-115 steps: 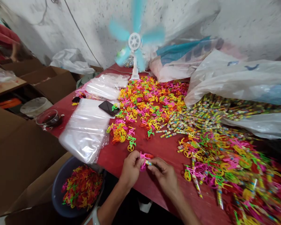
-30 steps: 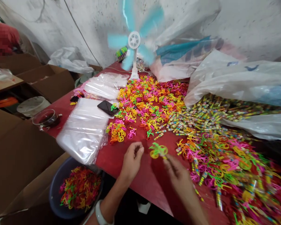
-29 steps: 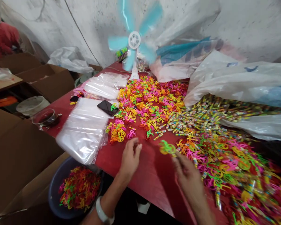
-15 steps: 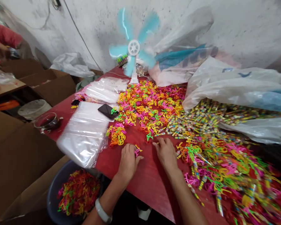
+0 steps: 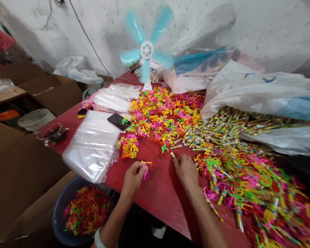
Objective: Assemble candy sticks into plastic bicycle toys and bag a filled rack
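Note:
My left hand (image 5: pixel 133 176) pinches several small plastic bicycle-shaped pieces (image 5: pixel 145 171), pink, yellow and red, over the front of the red table (image 5: pixel 157 193). To its right, my right hand (image 5: pixel 186 169) grips a short candy-like tube with a patterned wrapper (image 5: pixel 172 155) between thumb and fingers. Beyond both hands lies a heap of bright plastic pieces (image 5: pixel 167 103). A pile of similar wrapped tubes (image 5: pixel 217 132) adjoins it at the right. Mixed pieces and clear-ended tubes (image 5: pixel 248 186) spread along the right side of the table.
Clear plastic bags (image 5: pixel 93 144) and a black phone (image 5: pixel 118 121) lie at the left. A fan (image 5: pixel 147 50) spins at the back. Beside the table are a glass cup (image 5: pixel 50 132) at its edge, a blue tub (image 5: pixel 56 220) of pieces below, and cardboard boxes (image 5: pixel 62 96).
My left hand has drawn slightly left and closed on the plastic pieces. My right hand has picked up a wrapped tube. The person's red sleeve at the far left has moved back.

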Action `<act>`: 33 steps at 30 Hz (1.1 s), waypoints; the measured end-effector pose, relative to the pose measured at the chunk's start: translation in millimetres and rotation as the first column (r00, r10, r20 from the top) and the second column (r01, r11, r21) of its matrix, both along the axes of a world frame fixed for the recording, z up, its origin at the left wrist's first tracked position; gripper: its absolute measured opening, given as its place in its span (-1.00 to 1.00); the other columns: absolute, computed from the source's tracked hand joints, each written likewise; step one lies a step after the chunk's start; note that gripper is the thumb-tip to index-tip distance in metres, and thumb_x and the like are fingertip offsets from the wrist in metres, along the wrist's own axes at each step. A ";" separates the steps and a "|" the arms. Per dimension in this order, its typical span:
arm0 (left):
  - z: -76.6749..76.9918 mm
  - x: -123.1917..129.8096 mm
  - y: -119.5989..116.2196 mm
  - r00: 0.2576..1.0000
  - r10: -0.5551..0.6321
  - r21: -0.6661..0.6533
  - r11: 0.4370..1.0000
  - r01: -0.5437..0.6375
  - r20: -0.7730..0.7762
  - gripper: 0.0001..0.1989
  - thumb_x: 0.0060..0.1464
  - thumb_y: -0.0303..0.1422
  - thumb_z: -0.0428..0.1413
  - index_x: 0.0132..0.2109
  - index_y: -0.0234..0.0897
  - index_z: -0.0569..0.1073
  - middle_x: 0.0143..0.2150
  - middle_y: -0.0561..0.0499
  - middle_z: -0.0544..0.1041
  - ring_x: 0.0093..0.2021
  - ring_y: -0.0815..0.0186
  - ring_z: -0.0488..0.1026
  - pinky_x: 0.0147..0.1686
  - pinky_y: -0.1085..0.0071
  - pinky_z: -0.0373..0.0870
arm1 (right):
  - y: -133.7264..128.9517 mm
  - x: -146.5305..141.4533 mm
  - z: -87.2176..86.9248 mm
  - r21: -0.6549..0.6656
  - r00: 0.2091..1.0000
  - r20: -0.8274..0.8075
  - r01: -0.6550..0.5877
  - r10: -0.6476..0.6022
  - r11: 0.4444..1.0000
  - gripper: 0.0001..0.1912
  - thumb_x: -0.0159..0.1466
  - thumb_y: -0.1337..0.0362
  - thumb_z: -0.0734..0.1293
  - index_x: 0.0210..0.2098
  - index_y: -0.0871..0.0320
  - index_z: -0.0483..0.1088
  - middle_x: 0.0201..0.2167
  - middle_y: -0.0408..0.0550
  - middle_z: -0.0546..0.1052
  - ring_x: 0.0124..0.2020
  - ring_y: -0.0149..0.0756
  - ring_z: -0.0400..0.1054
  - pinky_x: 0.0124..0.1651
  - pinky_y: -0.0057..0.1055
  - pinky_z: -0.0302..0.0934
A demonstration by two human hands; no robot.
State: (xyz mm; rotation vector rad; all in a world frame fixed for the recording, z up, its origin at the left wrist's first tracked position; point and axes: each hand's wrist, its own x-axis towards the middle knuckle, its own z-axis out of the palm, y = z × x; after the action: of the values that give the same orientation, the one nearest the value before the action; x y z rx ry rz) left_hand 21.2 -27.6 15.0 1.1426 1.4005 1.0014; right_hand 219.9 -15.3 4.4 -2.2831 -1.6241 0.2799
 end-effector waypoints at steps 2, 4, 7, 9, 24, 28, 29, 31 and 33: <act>5.4 2.6 -3.2 0.995 0.027 -0.044 0.999 -0.023 0.092 -0.74 -0.05 -0.18 0.15 -0.50 -0.28 0.36 -0.56 0.14 0.34 -0.49 0.41 0.26 -0.43 0.50 0.20 | -13.7 -4.9 -3.6 0.107 0.970 -0.223 -0.073 0.095 0.992 -0.84 0.28 0.20 0.23 -0.33 0.17 0.33 -0.40 0.01 0.49 -0.38 -0.20 0.40 -0.33 -0.36 0.20; 9.7 6.1 -6.5 0.991 0.049 -0.063 0.997 -0.042 0.123 -0.73 -0.06 -0.18 0.15 -0.51 -0.28 0.35 -0.56 0.14 0.33 -0.50 0.42 0.25 -0.44 0.50 0.20 | -33.2 -14.9 -5.1 0.199 0.857 -0.458 -0.158 0.235 0.967 -0.78 0.31 0.14 0.19 -0.24 0.15 0.35 -0.40 -0.05 0.52 -0.41 -0.27 0.42 -0.34 -0.42 0.25; 12.2 12.3 -11.7 0.995 0.057 -0.041 0.998 -0.054 0.076 -0.73 -0.02 -0.18 0.12 -0.49 -0.27 0.35 -0.56 0.15 0.31 -0.49 0.41 0.24 -0.43 0.50 0.19 | -59.4 -34.7 -2.0 0.283 0.728 -0.582 -0.238 0.364 0.929 -0.74 0.33 0.15 0.17 -0.17 0.12 0.42 -0.26 -0.04 0.57 -0.26 -0.29 0.47 -0.21 -0.44 0.31; 11.0 16.2 -15.2 0.999 0.044 -0.003 0.999 -0.044 0.014 -0.75 0.03 -0.19 0.08 -0.46 -0.27 0.36 -0.54 0.14 0.33 -0.47 0.39 0.26 -0.41 0.48 0.22 | -68.2 -45.5 0.4 0.307 0.724 -0.582 -0.227 0.371 0.924 -0.73 0.34 0.17 0.16 -0.18 0.12 0.45 -0.23 -0.02 0.58 -0.21 -0.27 0.47 -0.14 -0.42 0.31; 3.2 31.1 -28.5 0.915 0.114 0.399 0.915 0.055 -0.387 -0.79 0.22 -0.34 -0.10 -0.36 -0.21 0.34 -0.40 0.04 0.44 -0.37 0.31 0.41 -0.35 0.43 0.32 | -70.0 -45.0 4.1 0.250 0.751 -0.590 -0.177 0.294 0.952 -0.57 0.36 0.05 0.10 -0.25 0.17 0.49 -0.52 -0.09 0.52 -0.51 -0.31 0.40 -0.47 -0.49 0.23; -0.9 32.4 -28.4 0.923 0.145 0.379 0.925 0.001 -0.357 -0.80 0.23 -0.32 -0.08 -0.33 -0.22 0.36 -0.39 0.03 0.46 -0.36 0.31 0.42 -0.33 0.42 0.34 | -72.9 -43.9 5.5 0.260 0.790 -0.545 -0.160 0.282 0.952 -0.57 0.36 0.07 0.10 -0.20 0.19 0.50 -0.40 0.00 0.59 -0.43 -0.26 0.47 -0.37 -0.45 0.32; -1.5 32.3 -28.2 0.925 0.145 0.367 0.930 -0.007 -0.351 -0.80 0.23 -0.32 -0.08 -0.33 -0.22 0.36 -0.40 0.04 0.46 -0.37 0.31 0.42 -0.34 0.42 0.35 | -73.2 -44.6 5.8 0.268 0.796 -0.534 -0.159 0.284 0.950 -0.58 0.36 0.08 0.11 -0.19 0.19 0.50 -0.36 0.02 0.60 -0.40 -0.25 0.49 -0.34 -0.43 0.33; -1.9 31.8 -27.7 0.929 0.138 0.342 0.940 -0.014 -0.343 -0.80 0.22 -0.31 -0.07 -0.34 -0.22 0.37 -0.40 0.04 0.46 -0.37 0.31 0.42 -0.33 0.41 0.35 | -73.1 -47.1 6.3 0.292 0.806 -0.509 -0.170 0.303 0.941 -0.59 0.37 0.10 0.10 -0.17 0.17 0.50 -0.29 0.04 0.61 -0.32 -0.22 0.52 -0.27 -0.41 0.36; -1.0 31.2 -27.5 0.931 0.145 0.325 0.945 -0.030 -0.335 -0.80 0.22 -0.31 -0.07 -0.34 -0.22 0.37 -0.39 0.03 0.46 -0.36 0.31 0.42 -0.32 0.41 0.35 | -72.7 -50.2 6.3 0.322 0.820 -0.472 -0.180 0.323 0.929 -0.60 0.38 0.12 0.09 -0.15 0.16 0.50 -0.23 0.07 0.61 -0.25 -0.20 0.52 -0.22 -0.39 0.38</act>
State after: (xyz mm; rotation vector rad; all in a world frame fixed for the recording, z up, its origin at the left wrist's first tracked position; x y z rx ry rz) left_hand 52.4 -55.0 14.0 1.5699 1.6268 1.1529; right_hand 169.8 -88.0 10.8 -1.5996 -1.5532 0.6420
